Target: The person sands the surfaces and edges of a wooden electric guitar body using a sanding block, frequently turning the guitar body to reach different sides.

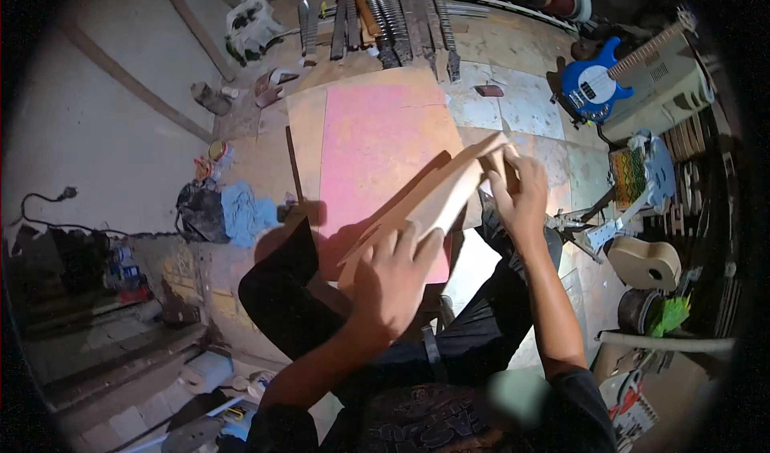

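Observation:
A long pale wooden piece (441, 200), its upper end narrower and shaped, lies diagonally over a pink-topped board (377, 124) between my legs. My left hand (391, 280) grips the lower end, fingers bent over the top. My right hand (520, 196) is closed around the upper end at the board's right side. A thin dark strip (293, 160) runs along the board's left edge.
Behind the board are several dark strips and tools (393, 28). A blue electric guitar (597, 80) leans at the upper right, above an unfinished guitar body (646, 260). Cloths (245, 212) lie at left. A wall bounds the left side.

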The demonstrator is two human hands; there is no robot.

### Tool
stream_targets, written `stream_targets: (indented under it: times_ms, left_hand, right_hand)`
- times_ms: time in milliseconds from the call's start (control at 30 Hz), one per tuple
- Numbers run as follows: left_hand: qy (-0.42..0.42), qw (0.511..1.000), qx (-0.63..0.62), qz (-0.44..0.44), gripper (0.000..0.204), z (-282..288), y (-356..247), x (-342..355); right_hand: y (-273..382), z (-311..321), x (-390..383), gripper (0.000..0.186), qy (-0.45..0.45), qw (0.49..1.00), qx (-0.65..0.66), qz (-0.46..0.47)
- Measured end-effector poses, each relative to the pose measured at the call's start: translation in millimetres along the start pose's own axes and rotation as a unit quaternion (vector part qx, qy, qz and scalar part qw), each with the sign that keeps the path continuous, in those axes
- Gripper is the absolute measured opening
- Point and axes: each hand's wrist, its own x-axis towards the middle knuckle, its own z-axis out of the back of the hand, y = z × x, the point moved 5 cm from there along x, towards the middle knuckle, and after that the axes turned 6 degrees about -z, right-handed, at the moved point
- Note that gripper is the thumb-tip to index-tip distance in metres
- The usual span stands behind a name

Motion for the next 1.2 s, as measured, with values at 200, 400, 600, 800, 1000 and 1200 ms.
stream_targets:
  times_ms: [200,400,600,800,1000,1200]
  left_hand:
    - [-0.09,0.993,-0.072,0.002,0.054,-13,-7,-30]
    - [-0.101,0.993,-0.064,-0.003,0.058,-9,-6,-30]
    - [-0.102,0.993,-0.059,-0.013,0.052,-18,-10,-30]
    - [-0.115,0.991,-0.071,-0.009,0.055,-26,-18,-31]
    - [-0.115,0.99,-0.075,-0.003,0.054,-22,-14,-29]
    - [-0.129,0.989,-0.074,0.016,0.052,-23,-18,-33]
  right_hand:
    - [-16,4,-20,0.052,0.013,0.999,0.032,-0.02]
    - [-18,2,-19,0.053,0.026,0.998,0.058,-0.028]
    - [-33,2,-30,0.043,0.034,0.995,0.07,-0.063]
    - [-1,4,-83,0.052,0.132,0.977,0.121,-0.116]
    - [0,-1,-72,0.046,0.17,0.962,0.149,-0.153]
    - [25,14,-82,0.044,0.17,0.982,0.081,-0.033]
